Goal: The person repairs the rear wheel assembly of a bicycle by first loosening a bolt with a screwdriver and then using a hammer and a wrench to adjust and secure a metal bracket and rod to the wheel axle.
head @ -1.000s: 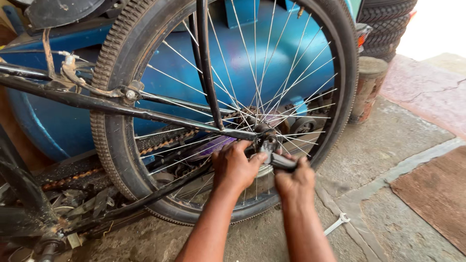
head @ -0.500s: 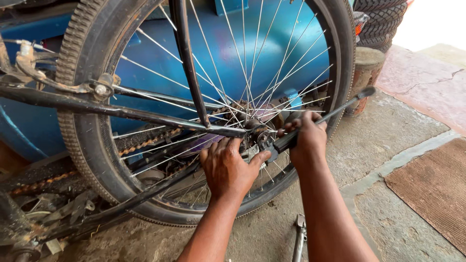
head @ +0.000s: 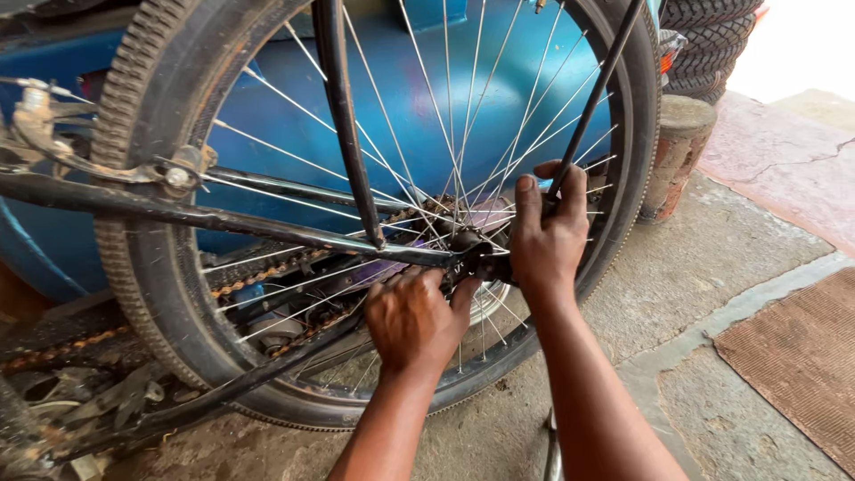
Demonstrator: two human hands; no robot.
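A bicycle's rear wheel [head: 134, 267], with a knobbly black tyre and thin spokes, fills the view. My right hand [head: 548, 236] is closed around the lower end of a long black bar [head: 597, 89], which rises steeply to the upper right from the hub [head: 468, 240]. My left hand [head: 414, 321] sits just below and left of the hub. Its fingers curl onto the axle end where the black frame tube [head: 267, 227] meets it. What lies under those fingertips is hidden. A rusty chain [head: 267, 272] runs left from the hub.
A blue drum [head: 499, 89] stands behind the wheel. A stack of tyres [head: 704, 44] and a brick block [head: 677, 156] are at the right. On the concrete floor lie a ribbed brown mat [head: 802, 356] and a metal tool [head: 552, 450] between my forearms.
My right hand has swung the black bar from low near the hub up to a steep angle. My left hand stayed at the axle. The view has moved closer.
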